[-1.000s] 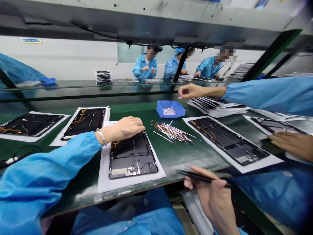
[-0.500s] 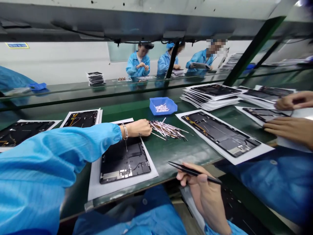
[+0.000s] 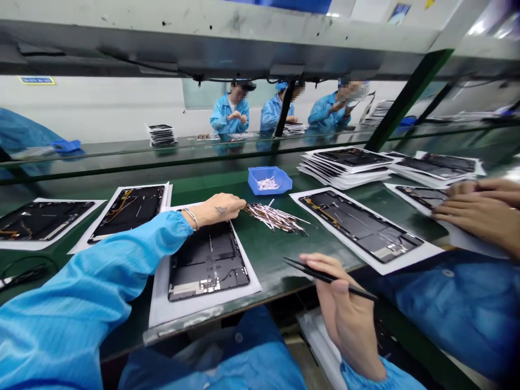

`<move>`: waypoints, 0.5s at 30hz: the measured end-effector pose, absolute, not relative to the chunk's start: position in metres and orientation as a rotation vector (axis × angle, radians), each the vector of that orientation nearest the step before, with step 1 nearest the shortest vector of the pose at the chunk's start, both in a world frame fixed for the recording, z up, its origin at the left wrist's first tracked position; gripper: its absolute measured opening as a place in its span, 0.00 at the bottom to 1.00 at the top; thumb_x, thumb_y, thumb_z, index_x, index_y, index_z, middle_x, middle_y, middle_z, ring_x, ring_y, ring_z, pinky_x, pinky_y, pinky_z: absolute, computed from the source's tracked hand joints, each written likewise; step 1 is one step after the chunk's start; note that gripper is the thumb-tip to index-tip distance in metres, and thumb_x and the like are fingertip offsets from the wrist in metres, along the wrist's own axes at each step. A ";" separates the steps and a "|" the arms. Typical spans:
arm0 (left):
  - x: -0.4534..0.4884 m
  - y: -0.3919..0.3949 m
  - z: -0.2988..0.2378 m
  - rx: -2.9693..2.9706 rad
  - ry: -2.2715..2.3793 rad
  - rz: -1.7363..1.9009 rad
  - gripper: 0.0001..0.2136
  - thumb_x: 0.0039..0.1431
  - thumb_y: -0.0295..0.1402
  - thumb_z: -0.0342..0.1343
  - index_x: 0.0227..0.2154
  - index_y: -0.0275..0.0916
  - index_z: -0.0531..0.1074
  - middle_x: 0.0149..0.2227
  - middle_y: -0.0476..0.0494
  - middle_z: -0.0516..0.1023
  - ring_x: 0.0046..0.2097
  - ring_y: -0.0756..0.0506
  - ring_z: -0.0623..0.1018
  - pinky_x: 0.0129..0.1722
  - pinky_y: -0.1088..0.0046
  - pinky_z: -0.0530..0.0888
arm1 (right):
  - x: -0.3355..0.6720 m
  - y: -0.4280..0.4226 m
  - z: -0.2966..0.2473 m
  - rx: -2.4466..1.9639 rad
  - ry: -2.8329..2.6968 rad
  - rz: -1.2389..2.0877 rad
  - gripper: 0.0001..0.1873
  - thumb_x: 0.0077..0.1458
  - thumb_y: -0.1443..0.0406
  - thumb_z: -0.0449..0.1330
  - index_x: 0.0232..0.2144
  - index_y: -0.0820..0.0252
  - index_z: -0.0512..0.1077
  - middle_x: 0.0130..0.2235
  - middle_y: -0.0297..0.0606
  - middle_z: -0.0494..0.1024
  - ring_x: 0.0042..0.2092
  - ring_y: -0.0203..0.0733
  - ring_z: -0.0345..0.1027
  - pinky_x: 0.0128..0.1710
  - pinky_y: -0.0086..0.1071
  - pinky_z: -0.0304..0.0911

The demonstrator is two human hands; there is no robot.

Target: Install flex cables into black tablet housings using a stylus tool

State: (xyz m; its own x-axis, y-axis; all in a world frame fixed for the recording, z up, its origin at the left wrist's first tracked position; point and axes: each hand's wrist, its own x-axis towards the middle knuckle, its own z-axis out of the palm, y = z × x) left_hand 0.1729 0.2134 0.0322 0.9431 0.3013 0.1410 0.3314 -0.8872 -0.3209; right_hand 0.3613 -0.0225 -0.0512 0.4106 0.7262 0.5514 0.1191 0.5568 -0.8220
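Note:
My left hand (image 3: pixel 221 208) reaches over a dark tablet-like housing (image 3: pixel 203 265) lying on a white sheet. Its fingers are pinched together at the left end of a pile of thin pale and brown strips (image 3: pixel 278 216). What lies between the fingertips is hidden. Black tweezers (image 3: pixel 311 269) are gripped in my right hand (image 3: pixel 349 309), low by the bench's front edge. Their tips point left and are apart from the housing and the strips.
Behind the pile stands a blue tray (image 3: pixel 270 187) with small pale pieces. More housings lie left and right, including one on a white sheet (image 3: pixel 390 268). Stacked housings (image 3: pixel 345 168) stand behind. A co-worker's hands (image 3: pixel 479 211) work at the right. A metal beam (image 3: pixel 244 49) crosses overhead.
My left hand has drawn back slightly to the left, its fingers still by the pile's end. My right hand with the tweezers has shifted slightly. The view has tilted up a little.

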 end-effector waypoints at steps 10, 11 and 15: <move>0.114 0.178 0.074 -2.663 -0.607 -0.061 0.05 0.64 0.26 0.52 0.40 0.36 0.71 0.33 0.43 0.77 0.33 0.44 0.76 0.27 0.70 0.61 | 0.348 0.064 0.034 -1.161 -1.937 -0.061 0.14 0.66 0.59 0.54 0.48 0.54 0.76 0.38 0.40 0.79 0.36 0.45 0.73 0.36 0.36 0.65; 0.109 0.175 0.075 -2.623 -0.611 -0.043 0.06 0.64 0.26 0.52 0.42 0.36 0.71 0.34 0.42 0.77 0.34 0.43 0.77 0.28 0.70 0.61 | 0.343 0.076 0.036 -1.169 -2.029 -0.083 0.15 0.66 0.58 0.54 0.50 0.54 0.75 0.37 0.40 0.79 0.35 0.45 0.72 0.35 0.36 0.64; 0.093 0.163 0.082 -2.563 -0.616 0.028 0.05 0.64 0.24 0.53 0.40 0.34 0.73 0.34 0.39 0.78 0.35 0.40 0.78 0.29 0.68 0.64 | 0.321 0.113 0.038 -1.238 -2.300 -0.199 0.13 0.62 0.64 0.57 0.47 0.56 0.76 0.36 0.40 0.77 0.33 0.45 0.70 0.30 0.34 0.58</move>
State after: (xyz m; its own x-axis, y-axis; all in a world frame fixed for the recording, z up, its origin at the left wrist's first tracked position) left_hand 0.0932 0.1632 0.0816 0.8974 0.4312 0.0936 0.4208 -0.7727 -0.4753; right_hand 0.3206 0.1129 0.0379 -0.4496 0.7369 0.5049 0.8126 0.5721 -0.1115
